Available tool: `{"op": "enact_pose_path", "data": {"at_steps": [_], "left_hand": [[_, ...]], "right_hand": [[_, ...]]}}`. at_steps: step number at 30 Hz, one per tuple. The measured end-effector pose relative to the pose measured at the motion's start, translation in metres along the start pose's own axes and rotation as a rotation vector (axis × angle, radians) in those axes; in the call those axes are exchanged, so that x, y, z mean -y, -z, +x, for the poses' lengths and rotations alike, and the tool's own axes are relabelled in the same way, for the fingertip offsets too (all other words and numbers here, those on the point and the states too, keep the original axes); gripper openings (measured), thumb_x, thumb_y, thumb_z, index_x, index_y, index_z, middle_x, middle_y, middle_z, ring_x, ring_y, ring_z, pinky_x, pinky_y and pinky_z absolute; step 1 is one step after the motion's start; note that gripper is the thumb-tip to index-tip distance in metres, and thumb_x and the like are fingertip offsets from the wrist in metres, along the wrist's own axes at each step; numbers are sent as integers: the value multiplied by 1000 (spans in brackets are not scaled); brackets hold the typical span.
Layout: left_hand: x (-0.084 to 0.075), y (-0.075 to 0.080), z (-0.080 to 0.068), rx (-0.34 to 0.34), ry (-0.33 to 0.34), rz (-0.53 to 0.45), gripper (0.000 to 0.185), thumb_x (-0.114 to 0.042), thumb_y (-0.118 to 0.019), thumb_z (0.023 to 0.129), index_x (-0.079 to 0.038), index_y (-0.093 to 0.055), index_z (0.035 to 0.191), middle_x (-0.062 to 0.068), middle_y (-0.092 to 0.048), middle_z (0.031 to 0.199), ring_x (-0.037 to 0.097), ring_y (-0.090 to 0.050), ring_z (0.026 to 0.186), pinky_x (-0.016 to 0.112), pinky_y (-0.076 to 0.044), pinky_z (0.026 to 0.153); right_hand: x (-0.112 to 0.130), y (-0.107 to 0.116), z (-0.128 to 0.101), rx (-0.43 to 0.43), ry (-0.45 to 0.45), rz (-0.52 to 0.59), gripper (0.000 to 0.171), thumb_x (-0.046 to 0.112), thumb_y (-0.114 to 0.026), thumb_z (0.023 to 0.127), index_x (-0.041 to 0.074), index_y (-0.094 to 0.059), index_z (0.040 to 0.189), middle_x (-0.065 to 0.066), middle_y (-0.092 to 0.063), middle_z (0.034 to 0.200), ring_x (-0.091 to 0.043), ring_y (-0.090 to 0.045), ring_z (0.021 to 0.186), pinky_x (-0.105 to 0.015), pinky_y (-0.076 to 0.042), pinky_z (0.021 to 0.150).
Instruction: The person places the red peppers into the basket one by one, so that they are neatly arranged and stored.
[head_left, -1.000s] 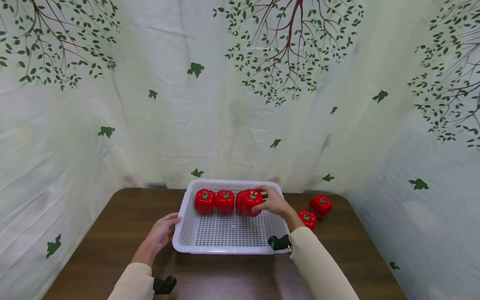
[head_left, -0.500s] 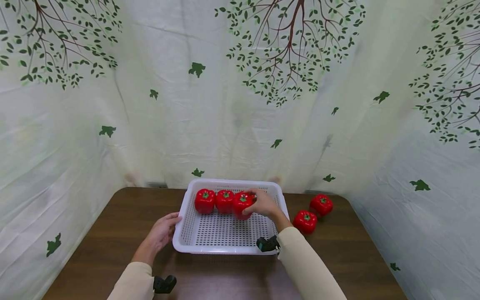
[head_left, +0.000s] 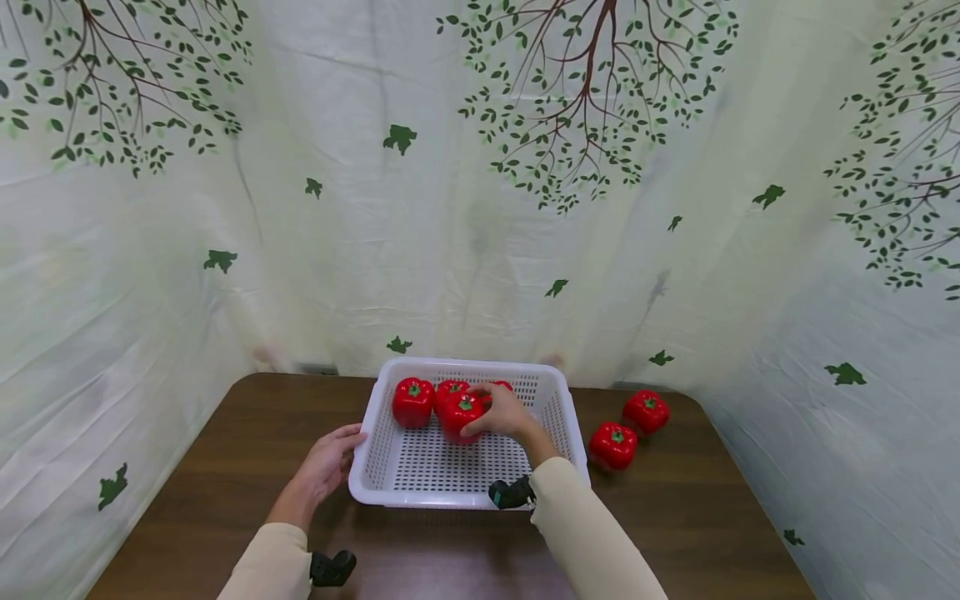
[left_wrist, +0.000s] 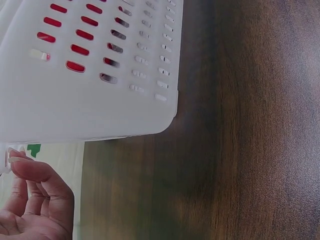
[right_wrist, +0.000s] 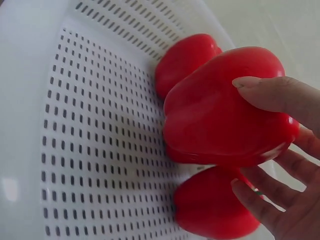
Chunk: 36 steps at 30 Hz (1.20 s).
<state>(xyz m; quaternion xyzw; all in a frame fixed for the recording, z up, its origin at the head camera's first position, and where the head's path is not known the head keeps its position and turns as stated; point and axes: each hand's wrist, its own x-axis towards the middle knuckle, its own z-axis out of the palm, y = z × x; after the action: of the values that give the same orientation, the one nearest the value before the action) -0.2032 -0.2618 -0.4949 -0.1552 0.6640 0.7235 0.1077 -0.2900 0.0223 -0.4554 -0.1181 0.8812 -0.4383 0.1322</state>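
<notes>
In the right wrist view, a red pepper point(right_wrist: 227, 120) is seen gripped by the right hand point(right_wrist: 280, 165), thumb on top and fingers curled beneath, raised just above the perforated floor of the white basket point(right_wrist: 100, 145); the head view shows only that this hand point(head_left: 504, 414) covers the pepper point(head_left: 460, 414) near the basket's middle. The left wrist view alone reveals the left hand point(left_wrist: 30, 205) with fingers loosely bent, holding nothing, its fingertips just at the basket's point(left_wrist: 90, 95) outer wall; from the head, it point(head_left: 327, 465) lies at the basket's nine o'clock side.

Three other peppers are counted inside along the twelve o'clock wall, one point(head_left: 495, 387) largely hidden behind the right hand. Two more peppers point(head_left: 612, 444) point(head_left: 645, 412) stand on the tabletop point(head_left: 225, 467) at three o'clock, apart from the basket point(head_left: 390, 496). Six in all, one basket.
</notes>
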Motion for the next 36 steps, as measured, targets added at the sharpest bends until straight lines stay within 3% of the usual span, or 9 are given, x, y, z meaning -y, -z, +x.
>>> {"op": "enact_pose_path", "data": {"at_steps": [18,26,36], "left_hand": [[2,1,0,0,-16,-8,50,-25,-52,100,3,-40,139,19,-56,127,24,-62,100,48,-51,88],[4,1,1,-4,-27,-31,47,-21,-52,99,5,-41,137,10,-62,114,21,-63,94,42,-53,81],[4,0,0,-6,-29,-36,49,-22,-53,99,4,-40,138,18,-57,123,23,-62,98,46,-53,84]], "right_hand": [[10,-36,3,22,-12,-2,72,11,-87,67,10,-55,131,-12,-56,126,-32,-51,115,-48,-54,84],[14,-49,3,26,-29,-26,72,13,-88,66,11,-56,130,-10,-57,126,-30,-51,114,-48,-53,86],[20,-66,4,44,-28,-35,72,13,-88,66,12,-55,130,-10,-57,125,-31,-50,114,-48,-54,84]]}}
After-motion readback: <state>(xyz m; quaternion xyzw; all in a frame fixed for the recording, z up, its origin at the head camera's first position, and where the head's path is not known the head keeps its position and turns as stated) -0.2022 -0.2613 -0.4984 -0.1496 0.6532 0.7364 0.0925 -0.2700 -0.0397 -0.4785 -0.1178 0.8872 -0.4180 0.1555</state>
